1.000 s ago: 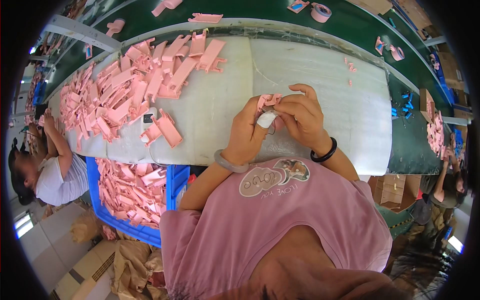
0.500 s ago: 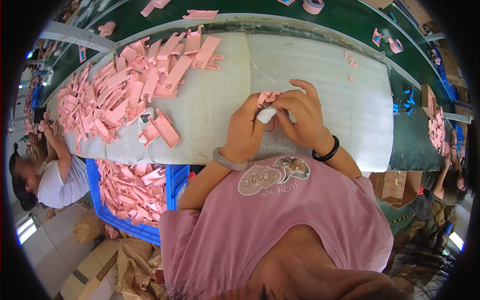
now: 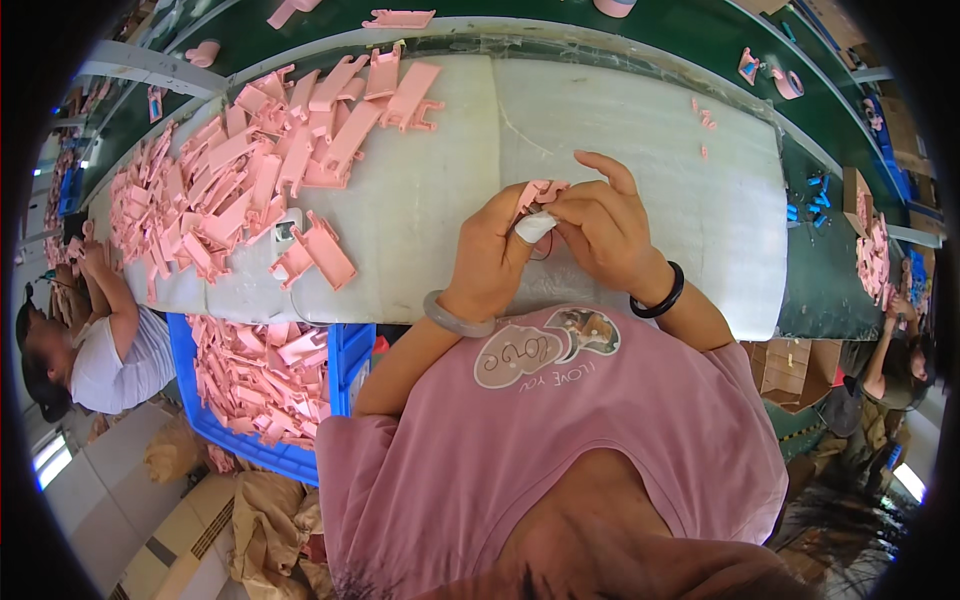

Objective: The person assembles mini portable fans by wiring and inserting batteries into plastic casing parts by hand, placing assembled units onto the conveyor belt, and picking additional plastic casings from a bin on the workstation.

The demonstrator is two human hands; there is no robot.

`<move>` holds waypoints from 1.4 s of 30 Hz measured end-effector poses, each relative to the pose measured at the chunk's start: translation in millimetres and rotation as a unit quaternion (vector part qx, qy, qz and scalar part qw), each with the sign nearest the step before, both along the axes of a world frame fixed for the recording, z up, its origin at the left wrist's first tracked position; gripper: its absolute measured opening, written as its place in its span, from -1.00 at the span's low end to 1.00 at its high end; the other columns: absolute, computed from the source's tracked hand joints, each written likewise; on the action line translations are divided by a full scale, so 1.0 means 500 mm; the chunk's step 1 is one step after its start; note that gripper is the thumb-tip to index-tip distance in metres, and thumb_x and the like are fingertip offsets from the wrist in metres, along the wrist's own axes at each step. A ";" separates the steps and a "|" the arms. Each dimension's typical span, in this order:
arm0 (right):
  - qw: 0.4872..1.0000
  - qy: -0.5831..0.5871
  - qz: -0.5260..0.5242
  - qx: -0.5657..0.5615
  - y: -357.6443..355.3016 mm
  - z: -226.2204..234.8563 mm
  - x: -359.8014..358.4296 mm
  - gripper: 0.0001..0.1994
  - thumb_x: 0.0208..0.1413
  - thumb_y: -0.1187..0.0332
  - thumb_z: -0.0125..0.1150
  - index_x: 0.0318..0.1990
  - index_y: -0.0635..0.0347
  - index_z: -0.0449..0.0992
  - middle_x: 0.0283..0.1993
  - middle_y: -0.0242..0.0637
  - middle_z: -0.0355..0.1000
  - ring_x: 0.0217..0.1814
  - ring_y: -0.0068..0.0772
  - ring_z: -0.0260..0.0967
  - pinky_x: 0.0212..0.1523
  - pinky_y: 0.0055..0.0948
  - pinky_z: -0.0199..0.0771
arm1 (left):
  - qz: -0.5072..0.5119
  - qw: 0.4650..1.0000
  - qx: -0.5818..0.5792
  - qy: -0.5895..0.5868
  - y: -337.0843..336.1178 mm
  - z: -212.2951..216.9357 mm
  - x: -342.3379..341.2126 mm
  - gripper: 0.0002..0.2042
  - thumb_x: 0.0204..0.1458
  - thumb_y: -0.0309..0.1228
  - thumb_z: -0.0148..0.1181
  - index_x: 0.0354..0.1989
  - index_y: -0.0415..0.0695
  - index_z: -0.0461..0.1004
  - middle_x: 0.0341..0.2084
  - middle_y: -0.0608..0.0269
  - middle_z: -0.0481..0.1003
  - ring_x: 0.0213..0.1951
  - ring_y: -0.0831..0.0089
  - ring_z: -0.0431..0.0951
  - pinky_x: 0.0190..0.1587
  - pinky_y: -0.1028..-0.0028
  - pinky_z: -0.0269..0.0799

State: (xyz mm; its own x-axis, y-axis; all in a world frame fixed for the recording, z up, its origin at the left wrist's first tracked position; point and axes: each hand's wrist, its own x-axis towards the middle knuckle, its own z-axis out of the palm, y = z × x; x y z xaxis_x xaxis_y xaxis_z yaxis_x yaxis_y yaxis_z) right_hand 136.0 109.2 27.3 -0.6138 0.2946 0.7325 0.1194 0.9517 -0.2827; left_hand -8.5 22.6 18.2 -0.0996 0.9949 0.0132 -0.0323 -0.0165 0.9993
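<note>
Over the front middle of the table both hands meet at a small pink plastic part (image 3: pixel 543 190). My left hand (image 3: pixel 487 250) is closed around it, with a white wrapping (image 3: pixel 535 227) on the thumb. My right hand (image 3: pixel 612 238) pinches at the part's near side with thumb and fingers, while one finger sticks up and away. A thin dark red loop, perhaps a wire, hangs just below the fingertips. The fingers hide much of the part. To the left lies a big heap of pink plastic housings (image 3: pixel 235 200), with a small white device (image 3: pixel 287 228) at its edge.
Below the table's left edge stands a blue crate (image 3: pixel 352 365) full of pink housings. Tiny pink pieces (image 3: pixel 706 117) and blue cylinders (image 3: pixel 820 195) lie to the right. An open cardboard box (image 3: pixel 795 372) sits lower right. A green conveyor (image 3: pixel 520 14) runs behind. Co-workers sit at both sides.
The view has shifted slightly. My right hand's raised finger and wrist have moved a little; both hands stay together at the pink part.
</note>
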 end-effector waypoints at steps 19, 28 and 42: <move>0.981 -0.027 -0.142 -0.132 0.378 -0.026 -0.052 -0.82 -0.03 0.48 0.22 -0.22 0.22 0.50 -0.23 -0.20 0.45 -0.21 -0.18 0.43 -0.21 -0.32 0.42 | -0.004 1.000 0.012 0.021 0.268 0.033 -0.127 -0.70 0.24 -0.38 -0.13 0.09 -0.20 0.32 -0.51 0.30 0.40 -0.59 0.67 0.29 -0.63 0.60 0.21; 0.867 -0.334 -0.364 0.064 0.656 -0.088 -0.173 -0.73 0.02 0.32 0.06 -0.11 0.08 0.50 -0.09 -0.31 0.41 0.00 -0.27 0.31 0.00 -0.24 0.17 | 0.216 0.874 0.118 0.418 0.560 0.003 -0.273 -0.63 0.14 -0.30 0.00 0.01 -0.34 0.34 -0.24 -0.10 0.47 -0.18 0.06 0.46 -0.04 0.17 0.34; 0.844 -0.399 -0.346 -0.098 0.678 -0.081 -0.165 -0.72 0.00 0.34 0.08 -0.10 0.12 0.52 -0.05 -0.22 0.48 0.07 -0.19 0.37 0.02 -0.12 0.22 | 0.030 0.921 0.147 0.359 0.290 -0.025 -0.126 -0.71 0.03 -0.57 0.08 -0.04 -0.10 0.45 0.08 0.10 0.28 0.09 0.28 0.31 0.00 0.45 0.33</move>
